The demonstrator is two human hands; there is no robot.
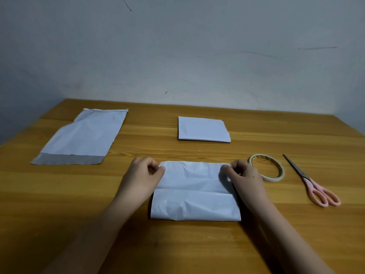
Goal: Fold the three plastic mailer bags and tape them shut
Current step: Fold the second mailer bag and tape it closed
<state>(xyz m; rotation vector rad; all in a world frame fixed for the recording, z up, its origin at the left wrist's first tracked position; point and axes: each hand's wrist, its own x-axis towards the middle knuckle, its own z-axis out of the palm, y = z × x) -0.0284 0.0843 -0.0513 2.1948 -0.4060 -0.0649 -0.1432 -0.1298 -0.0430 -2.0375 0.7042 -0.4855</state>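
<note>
There is a single view, taken from a camera worn on the person's head. It looks forward and down across a wooden tabletop point(59, 204) toward a pale wall point(197, 46) at the far side. The lens is wide (the tabletop's far edge bows and its sides splay outward toward the bottom). It sits close: both forearms enter from the bottom edge, and the left hand point(143, 175) and right hand point(245, 175) lie near the middle of the picture. With no second view, nothing is shared between cameras.
</note>
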